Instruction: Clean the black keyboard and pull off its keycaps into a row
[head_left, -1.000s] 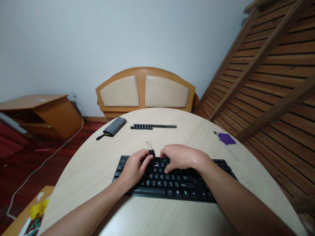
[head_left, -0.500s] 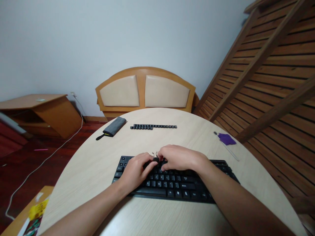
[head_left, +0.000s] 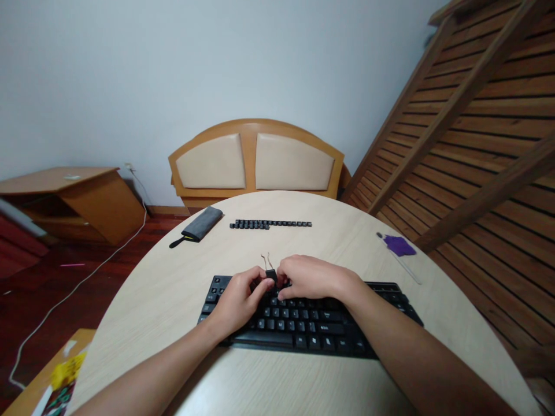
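My left hand [head_left: 243,294] pinches the black handle of a wire keycap puller [head_left: 271,274] between thumb and fingers. Its two thin wires point up and away from me. Right beside it, my right hand [head_left: 307,277] is curled with thumb and fingertips drawn together, low over the upper rows of the black keyboard [head_left: 281,338]. What those fingertips hold, if anything, is too small to make out. Both hands cover part of the keys. Several removed keycaps [head_left: 273,223] lie in two neat rows on the table beyond the keyboard.
On the round pale table [head_left: 173,300], a grey pouch [head_left: 203,224] lies at the far left. To the right are a purple cloth [head_left: 399,245] and a thin brush [head_left: 403,266]. A padded headboard [head_left: 255,153] stands behind the table, a slatted wooden panel [head_left: 472,133] at right.
The keycap puller has tipped and shifted slightly left, its wires now showing longer. My right thumb has moved a little left; the keyboard and keycap rows stay put.
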